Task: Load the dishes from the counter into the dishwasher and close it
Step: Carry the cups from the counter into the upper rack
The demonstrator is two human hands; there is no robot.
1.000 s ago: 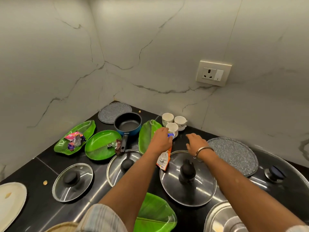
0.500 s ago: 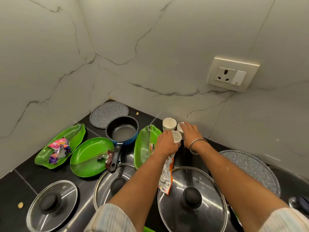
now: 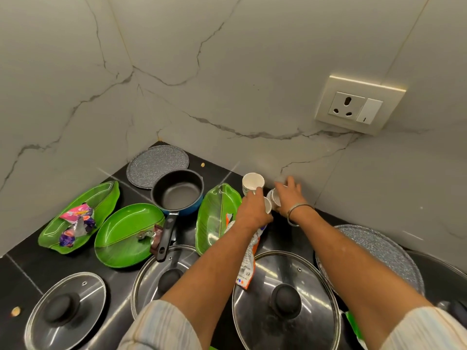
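Both hands were crowded at centre frame: left hand curled on a wrapper and cup, right hand closed round another cup. Little room was left beside the wall.

1. Black counter; white wall, grey-veined.
2. At 9 o'clock, green leaf-patterned plates.
3. Blue saucepan, black inside.
4. At 12 o'clock, grey speckled plate.
5. White cups.
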